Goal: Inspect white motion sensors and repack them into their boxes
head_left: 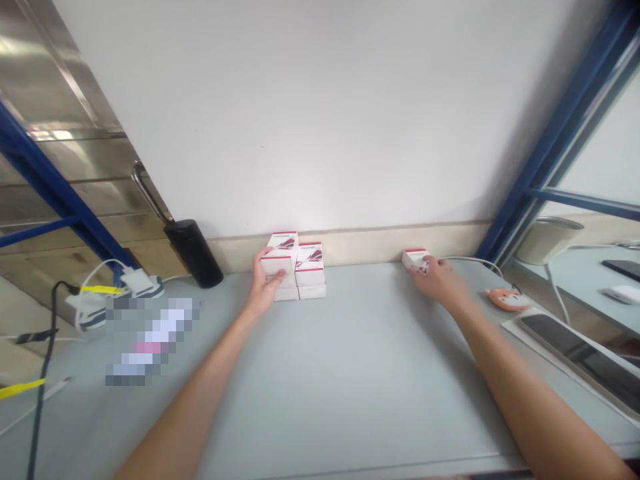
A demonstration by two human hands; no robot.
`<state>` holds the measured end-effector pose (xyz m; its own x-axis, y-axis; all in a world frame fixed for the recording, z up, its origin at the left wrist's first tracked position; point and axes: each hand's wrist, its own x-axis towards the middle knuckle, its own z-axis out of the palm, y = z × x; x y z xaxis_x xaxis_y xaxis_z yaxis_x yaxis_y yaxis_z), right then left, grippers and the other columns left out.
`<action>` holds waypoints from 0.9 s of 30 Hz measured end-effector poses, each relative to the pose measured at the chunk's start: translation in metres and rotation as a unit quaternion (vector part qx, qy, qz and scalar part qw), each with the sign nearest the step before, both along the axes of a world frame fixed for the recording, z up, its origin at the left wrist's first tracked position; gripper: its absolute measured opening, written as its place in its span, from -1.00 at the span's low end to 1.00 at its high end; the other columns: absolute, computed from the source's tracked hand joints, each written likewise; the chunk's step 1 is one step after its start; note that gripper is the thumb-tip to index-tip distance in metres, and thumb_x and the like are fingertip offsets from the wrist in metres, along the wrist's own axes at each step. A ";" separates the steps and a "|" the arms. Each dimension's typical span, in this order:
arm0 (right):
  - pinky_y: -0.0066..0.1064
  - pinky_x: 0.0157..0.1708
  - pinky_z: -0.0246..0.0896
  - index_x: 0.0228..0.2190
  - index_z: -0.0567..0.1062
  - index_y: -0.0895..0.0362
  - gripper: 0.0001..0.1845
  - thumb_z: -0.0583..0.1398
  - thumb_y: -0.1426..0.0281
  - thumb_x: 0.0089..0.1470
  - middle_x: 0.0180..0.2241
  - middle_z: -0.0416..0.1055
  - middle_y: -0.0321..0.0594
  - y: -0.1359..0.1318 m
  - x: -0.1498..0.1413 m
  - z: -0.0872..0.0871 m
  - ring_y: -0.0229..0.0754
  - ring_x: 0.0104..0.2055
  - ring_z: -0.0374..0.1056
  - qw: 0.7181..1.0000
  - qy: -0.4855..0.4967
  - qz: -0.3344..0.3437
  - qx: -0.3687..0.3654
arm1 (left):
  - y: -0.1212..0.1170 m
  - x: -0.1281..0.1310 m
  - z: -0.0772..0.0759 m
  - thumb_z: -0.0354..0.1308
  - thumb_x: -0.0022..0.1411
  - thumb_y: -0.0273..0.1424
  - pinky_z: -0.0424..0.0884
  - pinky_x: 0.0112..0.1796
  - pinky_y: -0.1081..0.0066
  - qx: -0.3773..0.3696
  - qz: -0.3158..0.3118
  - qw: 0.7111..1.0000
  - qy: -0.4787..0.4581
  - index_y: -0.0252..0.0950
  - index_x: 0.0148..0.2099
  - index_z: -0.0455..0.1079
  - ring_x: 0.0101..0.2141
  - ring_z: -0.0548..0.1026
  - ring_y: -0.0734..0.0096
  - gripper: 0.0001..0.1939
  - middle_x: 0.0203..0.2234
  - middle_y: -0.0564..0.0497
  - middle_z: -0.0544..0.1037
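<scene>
Near the wall at the back of the grey desk [350, 373] stands a small block of white cardboard boxes with red edges. My left hand [265, 283] is closed round the upper left box [280, 262], thumb on its front and fingers at its left side. That box sits higher than the box beside it [310, 257]; further white boxes [313, 291] lie underneath. Well to the right, my right hand [437, 280] grips another white box [414, 255] from above and the right, close to the wall. My fingers hide part of this box.
At left are a black cylinder [194, 253], a power strip with a white plug [137, 281], cables and a blurred-out patch [155, 340]. At right lie an orange-and-white mouse [507, 299] and a dark keyboard [580, 357]. Blue metal posts [555, 133] flank the desk.
</scene>
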<state>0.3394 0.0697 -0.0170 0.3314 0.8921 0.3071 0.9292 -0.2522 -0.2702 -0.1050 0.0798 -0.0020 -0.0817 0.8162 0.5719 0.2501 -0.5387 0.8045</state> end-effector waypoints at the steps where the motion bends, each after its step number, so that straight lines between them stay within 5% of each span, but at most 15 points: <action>1: -0.02 0.07 0.30 0.24 0.38 0.23 -0.30 0.12 0.00 0.29 0.10 0.42 0.30 0.000 -0.001 0.000 0.31 0.12 0.44 1.000 -0.005 0.000 -0.006 | 0.001 0.000 -0.001 0.31 0.27 -0.16 0.23 0.33 -0.01 0.007 0.003 1.000 0.010 -0.14 0.33 0.15 0.26 0.39 0.06 -0.32 0.25 -0.15 0.40; 9: 0.05 0.15 0.24 0.25 0.37 0.18 -0.31 0.19 0.04 0.24 0.14 0.43 0.29 -0.004 -0.006 0.012 0.31 0.20 0.39 0.993 0.112 -0.020 -0.013 | 0.004 0.008 -0.001 0.27 0.26 -0.28 0.23 0.32 -0.04 0.032 0.051 0.998 0.024 -0.17 0.31 0.16 0.23 0.41 0.04 -0.36 0.23 -0.18 0.39; 13: 0.05 0.19 0.23 0.22 0.40 0.15 -0.29 0.26 0.06 0.14 0.17 0.44 0.22 -0.004 -0.015 0.021 0.28 0.24 0.35 0.920 0.391 0.026 0.025 | -0.019 0.024 0.009 0.29 0.25 -0.34 0.14 0.35 -0.09 0.057 0.111 0.991 0.039 -0.18 0.33 0.16 0.30 0.31 -0.03 -0.34 0.27 -0.22 0.32; 16: -0.12 0.01 0.43 0.19 0.43 0.14 -0.37 0.03 0.01 0.30 0.07 0.55 0.10 -0.006 -0.028 0.031 0.11 0.05 0.51 0.872 0.483 0.082 0.014 | -0.049 0.056 0.017 0.30 0.27 -0.36 0.05 0.37 -0.16 0.174 0.266 0.941 0.116 -0.22 0.30 0.23 0.39 0.12 -0.13 -0.40 0.27 -0.29 0.23; 18: -0.21 -0.08 0.49 0.15 0.47 0.11 -0.38 -0.08 0.03 0.35 0.04 0.59 0.02 -0.010 -0.038 0.038 0.01 -0.05 0.57 0.817 0.557 0.150 -0.002 | -0.069 0.082 0.017 0.27 0.32 -0.36 0.12 0.34 -0.14 0.204 0.209 0.946 0.140 -0.19 0.24 0.29 0.32 0.24 -0.06 -0.52 0.19 -0.24 0.29; 22: -0.12 0.01 0.43 0.20 0.45 0.13 -0.36 -0.01 -0.02 0.36 0.04 0.60 0.05 -0.028 -0.063 0.046 0.06 -0.06 0.59 0.585 0.707 0.365 -0.157 | -0.092 0.121 0.002 0.25 0.38 -0.19 0.43 0.15 -0.01 0.001 -0.049 0.996 0.075 -0.06 0.42 0.06 0.14 0.48 0.08 -0.31 0.18 -0.22 0.34; 24: -0.07 0.06 0.39 0.20 0.46 0.12 -0.33 -0.01 -0.07 0.36 0.03 0.61 0.03 -0.040 -0.077 0.048 0.10 -0.03 0.59 0.542 0.687 0.418 -0.244 | -0.094 0.127 -0.004 0.23 0.40 -0.10 0.50 0.09 0.03 -0.091 -0.140 0.986 0.001 -0.03 0.48 -0.12 0.10 0.53 0.11 -0.21 0.20 -0.25 0.37; 27: -0.05 0.12 0.35 0.19 0.49 0.10 -0.35 0.04 -0.07 0.37 0.05 0.60 -0.01 -0.053 -0.095 0.050 0.10 0.06 0.54 0.539 0.634 0.457 -0.314 | -0.092 0.124 -0.005 0.21 0.41 -0.07 0.49 0.11 0.09 -0.089 -0.173 0.979 -0.056 -0.03 0.44 -0.09 0.13 0.53 0.14 -0.26 0.22 -0.21 0.42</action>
